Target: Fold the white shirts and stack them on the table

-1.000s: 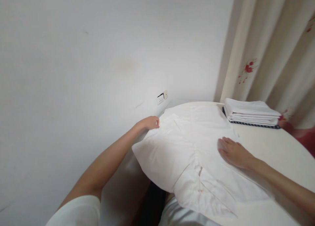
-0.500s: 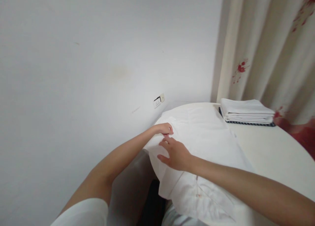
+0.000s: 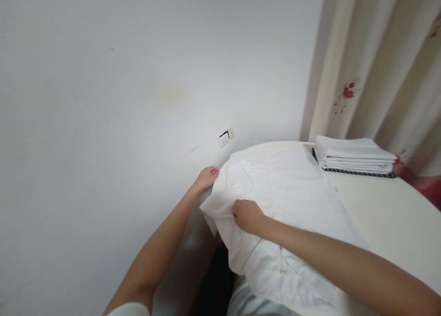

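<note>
A white cloth [image 3: 292, 183] lies wrinkled over the round white table [image 3: 386, 215] and hangs down over its near edge. Small brownish marks show low on it. My right hand [image 3: 248, 216] is closed on the white cloth near its left side, where a corner sticks out in a fold. At the table's left rim, beside the wall, is my left hand [image 3: 206, 177], its fingers curled. What those fingers hold, if anything, is hidden.
A stack of folded white cloths [image 3: 354, 154] lies on a dark patterned mat [image 3: 360, 172] at the back right of the table. The wall [image 3: 138, 100] with a socket [image 3: 223, 139] runs close on the left. A curtain [image 3: 375, 77] with red flowers hangs behind.
My left hand has moved left and up, off the cloth to the table's rim. My right hand, spread before, has closed on the cloth. The view has shifted slightly.
</note>
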`<state>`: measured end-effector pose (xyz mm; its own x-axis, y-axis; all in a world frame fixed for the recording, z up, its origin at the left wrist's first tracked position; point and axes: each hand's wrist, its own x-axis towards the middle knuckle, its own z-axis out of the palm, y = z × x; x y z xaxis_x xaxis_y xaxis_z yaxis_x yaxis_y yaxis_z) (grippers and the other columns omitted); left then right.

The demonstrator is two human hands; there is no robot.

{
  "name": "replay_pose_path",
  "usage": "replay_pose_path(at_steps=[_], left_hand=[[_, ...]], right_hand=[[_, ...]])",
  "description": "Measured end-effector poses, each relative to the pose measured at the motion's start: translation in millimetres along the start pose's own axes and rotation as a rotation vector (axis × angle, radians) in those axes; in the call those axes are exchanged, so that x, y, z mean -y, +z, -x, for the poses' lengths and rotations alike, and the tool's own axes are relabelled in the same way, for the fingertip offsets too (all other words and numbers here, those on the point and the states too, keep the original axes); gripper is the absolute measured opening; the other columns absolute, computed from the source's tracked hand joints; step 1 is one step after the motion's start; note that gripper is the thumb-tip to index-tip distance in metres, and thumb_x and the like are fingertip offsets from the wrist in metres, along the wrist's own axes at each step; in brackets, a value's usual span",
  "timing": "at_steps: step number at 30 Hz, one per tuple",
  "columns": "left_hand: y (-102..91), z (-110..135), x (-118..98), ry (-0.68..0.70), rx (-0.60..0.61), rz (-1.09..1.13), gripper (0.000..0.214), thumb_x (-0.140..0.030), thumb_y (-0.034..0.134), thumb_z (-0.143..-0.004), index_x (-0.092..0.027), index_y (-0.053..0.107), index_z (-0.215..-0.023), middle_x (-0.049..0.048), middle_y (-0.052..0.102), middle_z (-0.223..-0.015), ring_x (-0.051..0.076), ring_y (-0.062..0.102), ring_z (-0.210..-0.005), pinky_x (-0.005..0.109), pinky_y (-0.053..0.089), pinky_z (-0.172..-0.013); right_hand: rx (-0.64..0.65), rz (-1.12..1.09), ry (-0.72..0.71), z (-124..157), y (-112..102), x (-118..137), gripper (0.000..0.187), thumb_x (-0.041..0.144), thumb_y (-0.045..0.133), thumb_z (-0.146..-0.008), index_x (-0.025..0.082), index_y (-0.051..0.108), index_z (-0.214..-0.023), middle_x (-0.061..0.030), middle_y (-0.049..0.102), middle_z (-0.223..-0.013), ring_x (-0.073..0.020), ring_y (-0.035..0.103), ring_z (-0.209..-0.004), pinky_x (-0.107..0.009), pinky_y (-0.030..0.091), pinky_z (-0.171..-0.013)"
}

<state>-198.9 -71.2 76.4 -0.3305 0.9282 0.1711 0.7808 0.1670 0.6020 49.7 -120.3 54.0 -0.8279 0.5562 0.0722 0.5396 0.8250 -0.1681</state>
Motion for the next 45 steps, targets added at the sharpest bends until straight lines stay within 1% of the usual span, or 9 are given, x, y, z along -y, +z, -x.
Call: replay_pose_path(at_steps=[8, 12, 14, 19, 27, 31, 35, 38, 45], left_hand=[[2.2, 85.4, 79.8, -0.239, -0.043, -0.017, 0.037, -0.042, 0.045, -0.088, -0.014, 0.070, -0.093, 0.0074, 0.070, -0.069, 0.023, 0.065, -0.069, 0.031, 0.048, -0.064], [11.9, 112.5, 89.2, -0.520, 0.211, 0.317, 0.065, -0.068, 0.036, -0.093, -0.018, 0.064, -0.123, 0.0086, 0.076, -0.078, 0.023, 0.070, -0.064, 0.032, 0.051, -0.058], [15.3, 118.5, 89.5, -0.518, 0.253, 0.466, 0.070, -0.072, 0.029, -0.095, -0.020, 0.063, -0.126, 0.0109, 0.077, -0.097, 0.023, 0.074, -0.079, 0.032, 0.055, -0.067], [17.9, 114.0, 78.7, -0.356, 0.037, 0.420, 0.053, -0.047, 0.027, -0.103, -0.018, 0.069, -0.114, 0.0117, 0.073, -0.119, 0.023, 0.072, -0.102, 0.034, 0.058, -0.081], [-4.7, 76.5, 10.6, -0.055, -0.334, 0.138, 0.047, -0.032, 0.037, -0.100, -0.011, 0.059, -0.136, 0.0134, 0.056, -0.146, 0.028, 0.045, -0.141, 0.040, 0.034, -0.118], [-3.6, 61.3, -50.7, 0.300, -0.361, -0.010, 0.045, -0.032, 0.040, -0.101, -0.013, 0.058, -0.138, 0.0113, 0.057, -0.144, 0.026, 0.043, -0.142, 0.041, 0.030, -0.121], [14.4, 53.0, -110.6, 0.565, -0.232, -0.109, 0.042, -0.029, 0.045, -0.101, -0.013, 0.058, -0.137, 0.0122, 0.057, -0.144, 0.025, 0.044, -0.141, 0.041, 0.030, -0.121], [35.6, 58.4, -145.8, 0.702, -0.036, -0.193, 0.041, -0.031, 0.046, -0.101, -0.019, 0.055, -0.140, 0.0098, 0.056, -0.145, 0.024, 0.048, -0.138, 0.041, 0.035, -0.118], [80.5, 93.8, -166.8, 0.961, 0.273, -0.221, 0.049, -0.027, 0.053, -0.098, -0.029, 0.045, -0.147, 0.0042, 0.043, -0.157, 0.021, 0.044, -0.141, 0.039, 0.036, -0.117]], right_hand=[[-0.022, 0.001, 0.008, 2.0, 3.5, 3.1, 0.029, 0.014, 0.045, -0.093, 0.011, 0.073, -0.100, -0.0170, 0.072, -0.105, -0.0286, 0.071, -0.095, -0.038, 0.055, -0.077], [-0.009, 0.007, 0.012, 3.6, 3.9, 4.1, 0.027, 0.014, 0.047, -0.094, 0.012, 0.073, -0.099, -0.0157, 0.072, -0.106, -0.0276, 0.070, -0.098, -0.036, 0.054, -0.079], [-0.009, 0.005, 0.014, 4.1, 3.6, 4.5, 0.026, 0.013, 0.047, -0.094, 0.013, 0.072, -0.099, -0.0150, 0.072, -0.106, -0.0270, 0.070, -0.098, -0.035, 0.054, -0.079], [-0.023, -0.009, 0.018, 6.1, 5.0, 4.0, 0.027, 0.014, 0.045, -0.095, 0.013, 0.071, -0.100, -0.0151, 0.071, -0.106, -0.0265, 0.069, -0.098, -0.034, 0.053, -0.078], [-0.078, -0.150, 0.055, 9.3, 3.3, -2.3, 0.027, 0.031, 0.047, -0.097, 0.018, 0.071, -0.095, -0.0102, 0.072, -0.103, -0.0237, 0.067, -0.094, -0.032, 0.049, -0.078], [-0.315, -0.357, 0.149, 7.3, -16.4, -22.8, 0.029, 0.026, 0.042, -0.097, 0.020, 0.069, -0.105, -0.0071, 0.070, -0.105, -0.0196, 0.065, -0.094, -0.030, 0.047, -0.084], [-0.659, -0.562, 0.256, 2.4, -41.4, -68.8, 0.041, 0.028, 0.040, -0.095, 0.016, 0.054, -0.131, -0.0100, 0.067, -0.114, -0.0185, 0.063, -0.091, -0.032, 0.048, -0.088], [-0.814, -0.687, 0.350, -1.3, -53.5, -113.0, 0.046, 0.038, 0.044, -0.093, 0.014, 0.054, -0.130, -0.0130, 0.066, -0.113, -0.0211, 0.064, -0.089, -0.036, 0.050, -0.086], [-0.598, -0.709, 0.633, 8.0, -43.0, -188.4, 0.043, 0.044, 0.055, -0.090, 0.014, 0.063, -0.120, -0.0144, 0.070, -0.113, -0.0244, 0.066, -0.100, -0.036, 0.050, -0.088]])
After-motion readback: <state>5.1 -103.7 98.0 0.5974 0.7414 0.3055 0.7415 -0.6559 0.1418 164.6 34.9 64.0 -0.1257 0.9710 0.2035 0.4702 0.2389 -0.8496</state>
